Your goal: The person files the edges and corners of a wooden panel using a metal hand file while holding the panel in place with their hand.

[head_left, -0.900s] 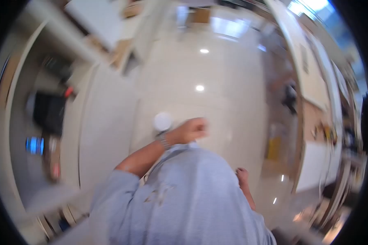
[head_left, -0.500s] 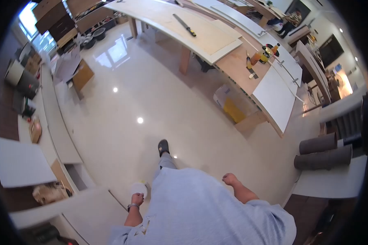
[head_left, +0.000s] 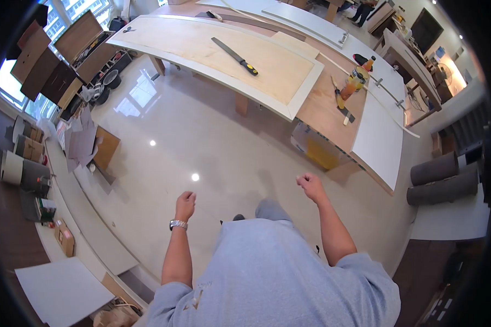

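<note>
My left hand, with a metal-banded watch on its wrist, hangs over the pale floor with its fingers curled in. Nothing shows in it. My right hand is also closed, raised over the floor short of the workbench, and appears to hold nothing. Ahead on the bench lies a white-edged wooden panel. On that panel rest a long file with a black and yellow handle and, at the far left end, small scissors. Both hands are apart from all of these.
A jar, a bottle and a yellow-handled tool stand or lie on the bench's right part. Below is a clear bin. Dark rolls lie right; cardboard pieces and a white board are left.
I have walked nearer the workbench. Both hands have swung up and forward. A white round thing beside my left hand is no longer seen.
</note>
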Motion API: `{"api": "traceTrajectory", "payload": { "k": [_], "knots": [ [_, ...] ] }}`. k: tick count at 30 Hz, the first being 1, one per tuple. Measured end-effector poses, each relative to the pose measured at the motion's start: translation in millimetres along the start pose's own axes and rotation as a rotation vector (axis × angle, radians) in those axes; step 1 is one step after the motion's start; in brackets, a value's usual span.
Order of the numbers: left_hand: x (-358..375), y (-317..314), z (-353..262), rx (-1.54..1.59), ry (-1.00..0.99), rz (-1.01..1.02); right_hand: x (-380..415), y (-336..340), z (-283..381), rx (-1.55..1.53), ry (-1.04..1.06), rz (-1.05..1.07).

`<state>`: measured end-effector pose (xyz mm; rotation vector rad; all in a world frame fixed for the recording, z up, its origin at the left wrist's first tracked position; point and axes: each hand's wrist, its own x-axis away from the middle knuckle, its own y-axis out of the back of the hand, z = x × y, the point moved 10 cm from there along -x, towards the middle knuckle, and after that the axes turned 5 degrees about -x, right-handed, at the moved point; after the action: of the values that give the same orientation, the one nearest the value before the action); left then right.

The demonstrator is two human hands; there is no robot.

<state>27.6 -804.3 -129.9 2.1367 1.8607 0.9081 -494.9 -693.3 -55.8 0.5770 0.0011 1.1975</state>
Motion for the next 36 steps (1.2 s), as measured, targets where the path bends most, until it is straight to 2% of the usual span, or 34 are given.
{"api": "traceTrajectory", "payload": {
  "k": [3, 5, 6, 8, 9, 11, 13, 14, 16, 17, 19, 21, 22, 23, 24, 25, 26, 28, 30, 32, 33, 35, 36],
  "knots": [
    [-42.1, -46.0, -71.1, 0.015, -0.101, 0.124, -24.1, -0.7, 50.7, -0.152, 0.019, -0.027],
    [-62.9, -82.6, -95.3, -0.037, -0.098, 0.267, -56.9, -3.5, 80.0, -0.202, 0.073, -0.038],
    [-76.5, -102.7, -84.4, -0.071, -0.051, 0.344, -79.1, -7.3, 91.6, -0.227, 0.097, -0.043],
    [-92.3, -116.9, -77.7, -0.236, -0.157, 0.369, -134.3, -15.5, 122.3, -0.283, 0.158, -0.047],
    [-100.2, -118.8, -59.4, -0.303, -0.089, 0.409, -167.6, -22.7, 146.4, -0.263, 0.2, -0.031],
    [-113.5, -95.5, -35.3, -0.467, -0.096, 0.469, -226.8, -40.2, 195.9, -0.231, 0.268, -0.013],
    [-128.8, -39.7, -8.8, -0.535, 0.012, 0.341, -284.0, -62.8, 260.5, -0.155, 0.424, -0.022],
    [-136.0, 1.0, 7.1, -0.458, 0.101, 0.167, -312.8, -75.0, 292.4, -0.117, 0.5, -0.028],
    [-130.8, 83.0, 31.9, -0.277, 0.338, -0.176, -387.1, -110.4, 326.9, -0.024, 0.5, 0.029],
    [-127.0, 113.6, 80.5, -0.186, 0.419, -0.336, -407.3, -124.8, 345.1, 0.04, 0.528, 0.009],
    [-97.2, 151.9, 109.1, 0.155, 0.554, -0.589, -443.9, -151.0, 391.8, 0.163, 0.614, -0.048],
    [-78.7, 161.7, 139.9, 0.187, 0.598, -0.669, -489.1, -177.3, 406.2, 0.342, 0.734, -0.161],
    [-71.4, 162.5, 143.5, -0.068, 0.665, -0.557, -509.0, -189.5, 409.6, 0.429, 0.79, -0.22],
    [-67.1, 153.0, 167.5, -0.276, 0.65, -0.464, -526.7, -198.2, 408.6, 0.49, 0.724, -0.244],
    [-60.0, 138.8, 173.9, -0.286, 0.764, -0.29, -537.7, -203.8, 399.6, 0.545, 0.653, -0.27],
    [-53.6, 112.7, 197.9, -0.355, 0.798, -0.133, -560.6, -220.7, 374.5, 0.646, 0.443, -0.217],
    [-49.7, 91.4, 232.5, -0.254, 0.815, -0.092, -550.1, -224.4, 380.6, 0.742, 0.443, -0.233],
    [-48.1, 92.8, 194.6, -0.094, 0.949, 0.041, -558.3, -220.8, 372.5, 0.734, 0.475, -0.321],
    [-73.7, 96.4, 228.6, -0.085, 0.969, 0.27, -568.6, -225.6, 370.2, 0.771, 0.448, -0.295],
    [-121.1, 115.1, 263.9, -0.244, 0.796, 0.502, -575.1, -219.3, 362.2, 0.824, 0.371, -0.243],
    [-170.1, 136.6, 259.4, -0.673, 0.37, 0.61, -581.1, -218.0, 361.1, 0.84, 0.317, -0.209],
    [-242.5, 237.0, 282.1, -0.401, 0.738, 0.11, -593.7, -213.5, 361.7, 0.841, 0.232, -0.186],
    [-272.7, 283.1, 272.6, -0.134, 0.82, -0.145, -596.5, -211.1, 357.6, 0.831, 0.193, -0.189]
  ]
}}
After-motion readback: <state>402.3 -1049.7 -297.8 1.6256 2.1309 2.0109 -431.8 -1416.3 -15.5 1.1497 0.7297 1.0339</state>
